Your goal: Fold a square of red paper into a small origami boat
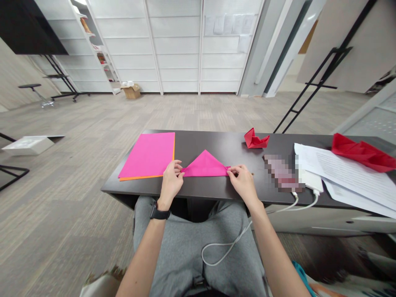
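Note:
A sheet of pink paper (pixel 205 166), folded into a triangle with a strip along its bottom edge, lies on the dark desk with its peak pointing away from me. My left hand (pixel 172 178) pinches its left corner between thumb and fingers. At the opposite corner, my right hand (pixel 243 180) has thumb and forefinger closed on the paper. Just left of my left hand lies a stack of pink and orange paper sheets (pixel 148 154). A folded red paper boat (pixel 256 139) sits farther back, to the right of the triangle.
On the right are a pixelated phone-like object (pixel 283 173), a white power bank (pixel 312 180) with white cables, printed sheets (pixel 355 173) and a larger red paper boat (pixel 361 152). A white cable loop (pixel 213 262) hangs over my lap. The dark desk's (pixel 198 190) front edge is close to my legs.

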`<state>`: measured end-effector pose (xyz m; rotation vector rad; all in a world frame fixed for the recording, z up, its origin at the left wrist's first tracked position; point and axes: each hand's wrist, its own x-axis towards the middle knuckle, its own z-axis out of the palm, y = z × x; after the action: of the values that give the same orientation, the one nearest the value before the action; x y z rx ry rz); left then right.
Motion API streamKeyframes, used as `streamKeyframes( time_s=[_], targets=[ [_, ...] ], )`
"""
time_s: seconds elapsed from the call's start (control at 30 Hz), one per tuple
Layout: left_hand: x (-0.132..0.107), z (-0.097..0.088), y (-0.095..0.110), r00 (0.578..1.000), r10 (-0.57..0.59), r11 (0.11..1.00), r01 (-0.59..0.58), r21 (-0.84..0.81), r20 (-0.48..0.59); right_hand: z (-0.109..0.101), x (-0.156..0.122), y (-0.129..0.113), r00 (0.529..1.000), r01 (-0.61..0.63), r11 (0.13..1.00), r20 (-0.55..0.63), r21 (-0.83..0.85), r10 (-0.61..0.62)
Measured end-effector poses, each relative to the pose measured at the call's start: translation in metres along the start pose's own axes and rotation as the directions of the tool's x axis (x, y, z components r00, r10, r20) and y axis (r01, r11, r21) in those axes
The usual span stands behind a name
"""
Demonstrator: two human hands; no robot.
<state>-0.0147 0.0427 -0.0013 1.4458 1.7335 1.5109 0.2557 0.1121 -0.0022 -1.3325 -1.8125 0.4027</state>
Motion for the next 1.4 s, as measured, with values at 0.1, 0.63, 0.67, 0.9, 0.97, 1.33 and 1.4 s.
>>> streamKeyframes(
  time_s=[0.1,0.63,0.67,0.9,0.97,1.33,1.4],
  targets=[
    [0.002,0.001,0.0,0.999,-0.035,0.999,0.035,0.015,-0.004,0.003,0.003,0.0,1.0,-0.005,0.999,-0.002,-0.043,0.005],
    [-0.006,0.003,0.004,0.969,0.241,0.897,-0.243,0.369,0.052,0.004,-0.001,0.004,0.999,0.045,0.995,0.031,-0.092,-0.043],
    [-0.006,0.003,0.005,0.961,0.262,0.883,-0.277,0.378,0.091,0.004,-0.002,0.002,0.998,0.058,0.994,0.038,-0.096,-0.055],
    [-0.015,0.004,0.016,0.903,0.298,0.759,-0.42,0.498,0.31,-0.008,-0.006,-0.008,0.968,0.236,0.936,0.146,-0.262,-0.203],
    [-0.022,0.005,0.021,0.894,0.302,0.738,-0.438,0.513,0.33,-0.013,-0.009,-0.014,0.942,0.319,0.868,0.224,-0.381,-0.248],
    [-0.047,0.006,0.027,0.928,0.268,0.71,-0.371,0.598,0.258,-0.019,-0.019,-0.014,0.945,0.293,0.868,0.258,-0.401,-0.199],
    [-0.039,0.004,0.027,0.949,0.213,0.703,-0.313,0.638,0.23,-0.015,-0.01,-0.008,0.968,0.205,0.929,0.203,-0.308,-0.146]
  ],
)
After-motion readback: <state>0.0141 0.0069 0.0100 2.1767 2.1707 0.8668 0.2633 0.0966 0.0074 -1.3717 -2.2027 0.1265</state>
